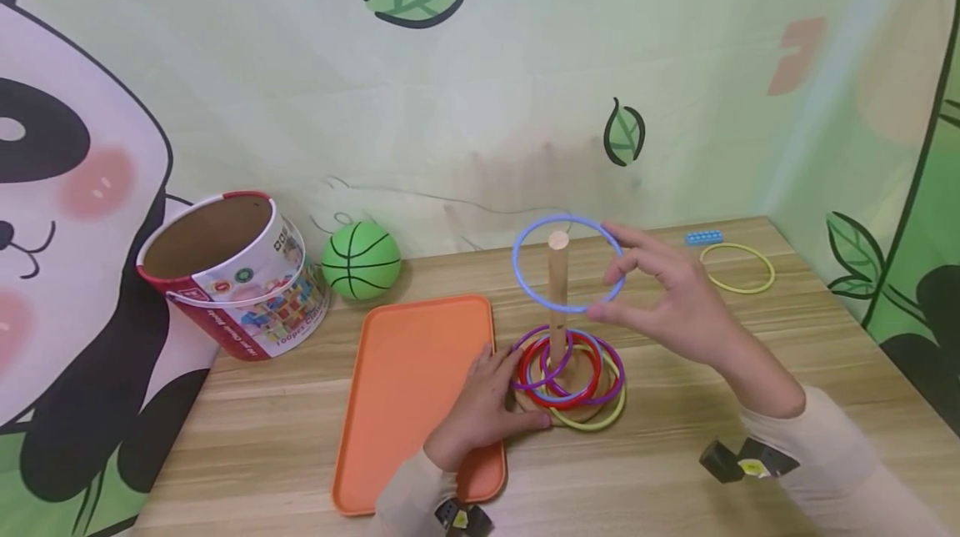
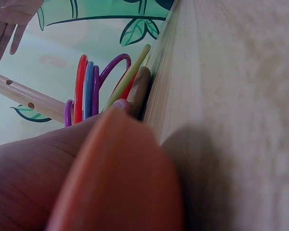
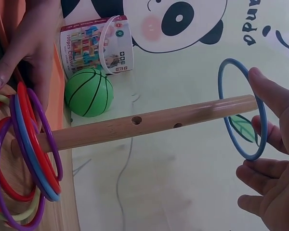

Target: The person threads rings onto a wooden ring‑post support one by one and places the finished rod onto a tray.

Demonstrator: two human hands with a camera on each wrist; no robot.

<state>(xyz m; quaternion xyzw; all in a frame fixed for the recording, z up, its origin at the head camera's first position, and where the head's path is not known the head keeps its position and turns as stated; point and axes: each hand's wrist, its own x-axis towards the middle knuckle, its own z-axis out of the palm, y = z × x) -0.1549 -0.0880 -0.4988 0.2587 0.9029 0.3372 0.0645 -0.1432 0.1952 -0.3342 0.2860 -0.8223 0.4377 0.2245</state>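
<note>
My right hand (image 1: 678, 299) pinches a blue ring (image 1: 516, 258) by its right side, between thumb and fingers. The ring is at the top of an upright wooden peg (image 3: 156, 120), and the peg's tip shows within it. My left hand (image 1: 487, 404) touches the round wooden base (image 1: 596, 370) from the left, its fingers spread along the edge and thumb at the front. Around the foot of the peg lie several rings, among them a red ring (image 3: 24, 101), a purple ring (image 3: 50, 144) and a yellow-green ring (image 1: 600, 424).
An orange tray (image 1: 420, 353) lies beneath and left of my left arm. Behind it are a green ball (image 1: 362, 260) and a tilted block bucket (image 1: 247, 287). At the back right lie another yellow ring (image 1: 772, 270) and a blue toy brick (image 1: 703, 238).
</note>
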